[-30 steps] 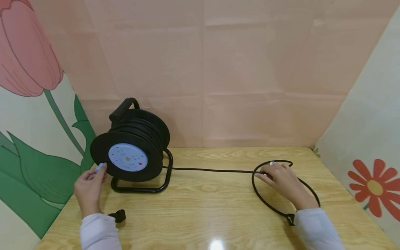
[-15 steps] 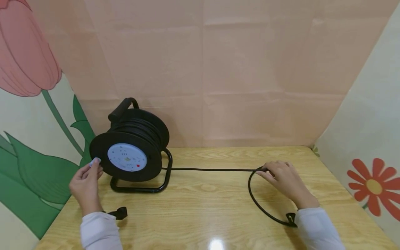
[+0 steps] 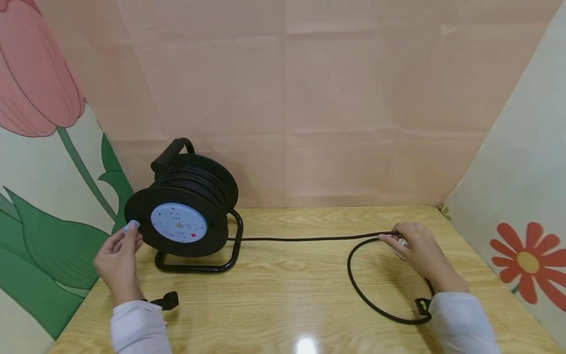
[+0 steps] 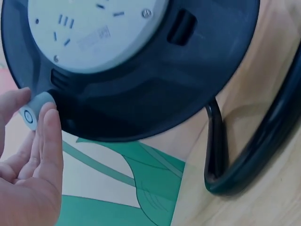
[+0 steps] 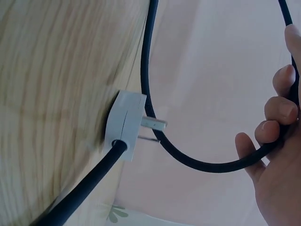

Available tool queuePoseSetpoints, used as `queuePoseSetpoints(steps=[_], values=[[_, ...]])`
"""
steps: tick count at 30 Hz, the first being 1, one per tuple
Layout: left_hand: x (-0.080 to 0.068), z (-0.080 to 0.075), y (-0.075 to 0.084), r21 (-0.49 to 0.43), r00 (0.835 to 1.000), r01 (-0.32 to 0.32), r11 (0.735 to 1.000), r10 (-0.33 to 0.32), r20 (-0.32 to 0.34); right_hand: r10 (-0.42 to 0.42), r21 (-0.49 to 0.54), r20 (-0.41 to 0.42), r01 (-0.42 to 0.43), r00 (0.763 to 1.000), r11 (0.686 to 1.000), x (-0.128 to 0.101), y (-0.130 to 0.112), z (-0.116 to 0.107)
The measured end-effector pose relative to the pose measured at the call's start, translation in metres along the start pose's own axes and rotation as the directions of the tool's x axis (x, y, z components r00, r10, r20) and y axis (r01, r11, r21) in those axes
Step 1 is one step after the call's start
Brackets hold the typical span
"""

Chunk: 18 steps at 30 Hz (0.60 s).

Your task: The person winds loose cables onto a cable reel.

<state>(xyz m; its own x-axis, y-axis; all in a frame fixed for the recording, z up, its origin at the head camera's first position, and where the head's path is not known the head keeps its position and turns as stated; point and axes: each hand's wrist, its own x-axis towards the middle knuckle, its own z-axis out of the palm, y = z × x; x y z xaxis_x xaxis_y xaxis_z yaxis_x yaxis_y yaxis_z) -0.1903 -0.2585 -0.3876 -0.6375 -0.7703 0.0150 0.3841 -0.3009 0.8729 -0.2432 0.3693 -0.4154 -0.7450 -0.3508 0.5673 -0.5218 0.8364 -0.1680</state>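
A black cable reel [image 3: 181,206] stands on its tubular frame at the left, its round socket panel facing me. With thumb and fingers my left hand [image 3: 119,258] pinches the pale grey crank knob [image 4: 37,110] at the reel's left edge. From the reel a black cable [image 3: 300,239] runs low across the table to my right hand [image 3: 420,253], whose fingers curl round it. Beyond the grip the cable bends into a wide loop. Its white plug [image 5: 124,125] lies on the wood, metal prongs bare; in the head view my right hand mostly hides it.
The wooden table [image 3: 283,285] meets a pink-covered wall [image 3: 336,108] at the back. Flower-painted walls rise at both sides. A black tab [image 3: 168,301] sticks out beside the left cuff, and a similar black piece [image 3: 423,306] is beside the right cuff.
The knob has moved up and left with my left hand, and the reel's face has turned slightly clockwise. My right hand has slid to the right along with the cable loop.
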Motion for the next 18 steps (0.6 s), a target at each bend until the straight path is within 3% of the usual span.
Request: queuePoseSetpoints(steps=[8,18], values=[[-0.005,0.009,0.003,0.001,1.0,-0.015,1.0,0.015,0.009,0.047,0.019,0.082,-0.049,0.995,0.999,0.001,-0.009,0.0],[-0.014,0.028,0.017,-0.042,0.999,-0.035,0.999,0.036,0.027,0.041,0.035,0.059,-0.043,0.997,0.998,0.001,-0.008,0.001]])
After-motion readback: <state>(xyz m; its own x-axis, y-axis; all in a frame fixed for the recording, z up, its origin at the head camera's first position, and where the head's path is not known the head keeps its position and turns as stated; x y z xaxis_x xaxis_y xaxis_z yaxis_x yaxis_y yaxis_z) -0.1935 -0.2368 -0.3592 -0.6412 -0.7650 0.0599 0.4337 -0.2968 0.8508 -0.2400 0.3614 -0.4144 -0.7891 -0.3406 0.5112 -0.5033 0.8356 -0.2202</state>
